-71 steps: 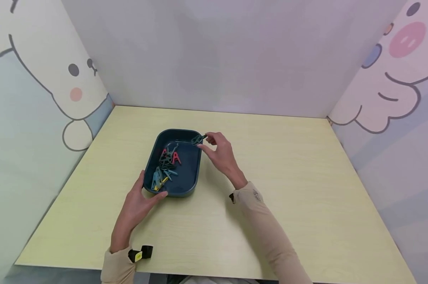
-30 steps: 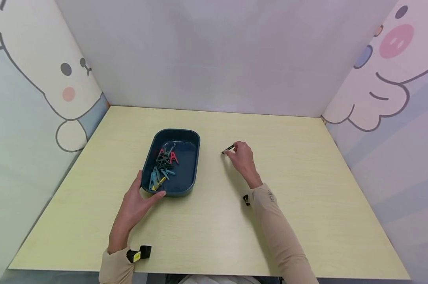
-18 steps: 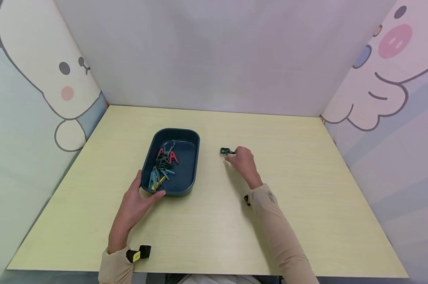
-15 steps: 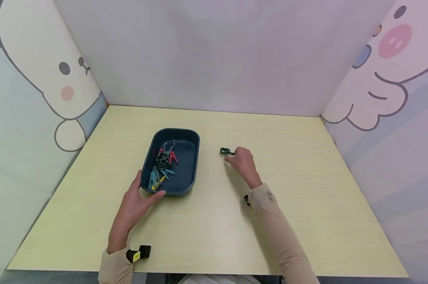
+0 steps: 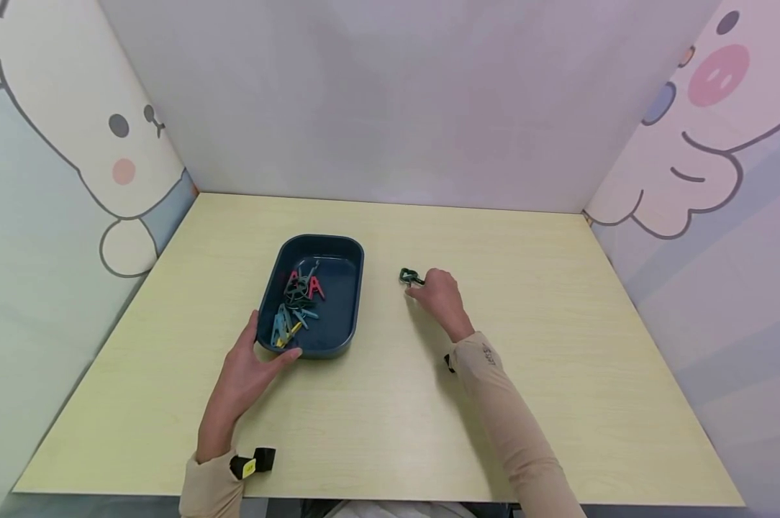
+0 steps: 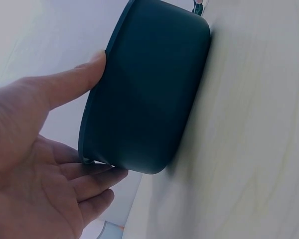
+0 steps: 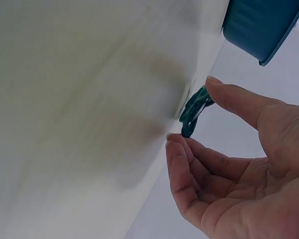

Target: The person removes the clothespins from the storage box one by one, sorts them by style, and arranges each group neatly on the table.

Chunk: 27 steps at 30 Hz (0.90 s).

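My right hand [image 5: 443, 301] pinches a dark green clothespin [image 5: 409, 276] between thumb and fingers, right of the tray. In the right wrist view this clothespin [image 7: 193, 110] is low over the tabletop; whether it touches is hard to tell. A dark blue tray [image 5: 347, 316] stands left of centre. My left hand [image 5: 244, 378] holds its near left corner, thumb on the near rim and fingers along the left side. Inside lie red clothespins [image 5: 316, 287], blue clothespins [image 5: 278, 327], a yellow clothespin [image 5: 289, 334] and a tangle of dark green ones [image 5: 298, 295].
The pale wooden table [image 5: 526, 403] reaches back to a grey wall [image 5: 390, 108]. Side walls with cartoon animals flank it left and right. In the right wrist view the tray's corner [image 7: 259, 30] appears beyond the hand.
My right hand has carried the dark green clothespin from above the tray's far right corner rightward and down toward the table, turning it. During the last half second it barely moves. My left hand stays at the tray.
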Tool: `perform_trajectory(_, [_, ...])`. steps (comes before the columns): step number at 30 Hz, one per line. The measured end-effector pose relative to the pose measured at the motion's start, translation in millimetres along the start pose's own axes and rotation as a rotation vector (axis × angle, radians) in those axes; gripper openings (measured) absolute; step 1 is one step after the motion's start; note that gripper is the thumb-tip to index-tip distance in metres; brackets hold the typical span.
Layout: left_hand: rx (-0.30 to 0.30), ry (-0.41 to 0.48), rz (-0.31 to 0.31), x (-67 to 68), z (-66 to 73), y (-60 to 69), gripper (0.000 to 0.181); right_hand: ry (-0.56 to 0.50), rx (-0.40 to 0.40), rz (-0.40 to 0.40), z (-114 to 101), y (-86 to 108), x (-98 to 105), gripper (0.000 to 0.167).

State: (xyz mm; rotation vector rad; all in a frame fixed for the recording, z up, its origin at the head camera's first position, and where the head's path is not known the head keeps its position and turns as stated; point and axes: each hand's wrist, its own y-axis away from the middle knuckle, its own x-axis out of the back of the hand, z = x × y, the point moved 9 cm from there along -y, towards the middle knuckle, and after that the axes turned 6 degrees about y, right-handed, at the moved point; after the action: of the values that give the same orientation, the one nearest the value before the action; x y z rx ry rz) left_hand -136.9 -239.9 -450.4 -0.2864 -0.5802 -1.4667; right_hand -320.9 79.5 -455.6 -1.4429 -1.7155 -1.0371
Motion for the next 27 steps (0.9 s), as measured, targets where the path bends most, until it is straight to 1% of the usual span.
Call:
perform_trajectory(10, [0.004, 0.002, 0.001, 0.0, 0.4, 0.0, 0.116, 0.0, -0.014, -0.037, -1.8, 0.9, -2.8, 0.055])
perform_trajectory(13, [0.0, 0.002, 0.005, 0.3, 0.6, -0.1, 0.116, -0.005, -0.005, -0.022, -2.3, 2.0, -0.8, 0.052])
perform_trajectory(15, [-0.003, 0.002, 0.007, 0.5, 0.5, -0.1, 0.116, -0.008, 0.016, 0.001, -3.1, 3.2, 1.4, 0.044])
perform_trajectory(17, [-0.005, 0.002, 0.009, 0.7, 0.3, -0.1, 0.116, -0.006, 0.062, 0.03, -5.9, 4.6, 4.1, 0.037])
perform_trajectory(18, [-0.006, 0.002, 0.009, 0.8, 0.2, -0.2, 0.116, -0.013, 0.094, 0.041, -8.0, 5.3, 5.2, 0.037])
perform_trajectory(22, [-0.008, 0.003, 0.009, 1.1, -0.3, -0.7, 0.116, -0.068, 0.275, 0.091, -22.2, 8.9, 10.3, 0.05])
perform_trajectory(25, [-0.002, 0.006, 0.006, 0.6, -0.6, -1.0, 0.116, -0.146, 0.401, 0.133, -33.7, 13.3, 14.7, 0.049])
perform_trajectory(27, [0.005, 0.011, 0.003, -0.2, -1.0, -1.2, 0.116, -0.189, 0.459, 0.16, -40.5, 16.1, 17.1, 0.048])
